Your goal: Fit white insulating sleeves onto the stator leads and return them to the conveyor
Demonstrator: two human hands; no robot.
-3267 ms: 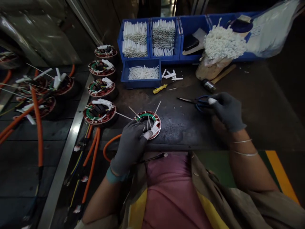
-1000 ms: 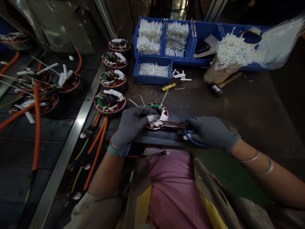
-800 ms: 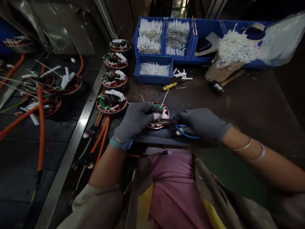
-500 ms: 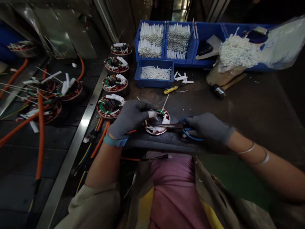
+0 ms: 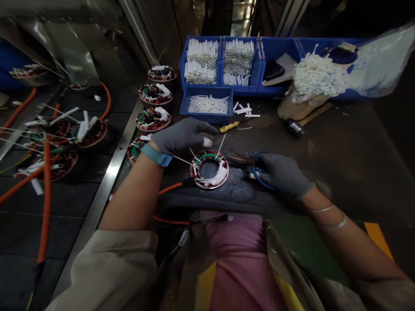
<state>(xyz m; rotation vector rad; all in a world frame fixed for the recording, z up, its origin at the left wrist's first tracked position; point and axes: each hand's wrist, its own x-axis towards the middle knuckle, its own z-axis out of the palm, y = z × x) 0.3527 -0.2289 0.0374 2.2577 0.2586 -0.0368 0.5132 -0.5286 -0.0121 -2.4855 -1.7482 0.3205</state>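
Note:
A ring-shaped wound stator lies flat near the front of the bench, with copper windings, green insulation and white sleeving along its lower right side. Thin white cable ties stick up from its rim. My left hand, in a grey glove, hovers just above and left of the stator. Its fingers are stretched and apart, with nothing visible in them. To the right, my gloved right hand grips blue-handled scissors. Their blades point left, clear of the ring's right side, and look slightly blurred.
More stators line the bench's left side, one partly behind my left wrist. Blue bins at the back hold white tubes; a small blue tray holds thin white pieces. A yellow-handled tool and a hammer lie nearby.
My left hand has lifted off the stator, up and to the left, and its fingers have opened. The scissors have drawn back from inside the ring to the right.

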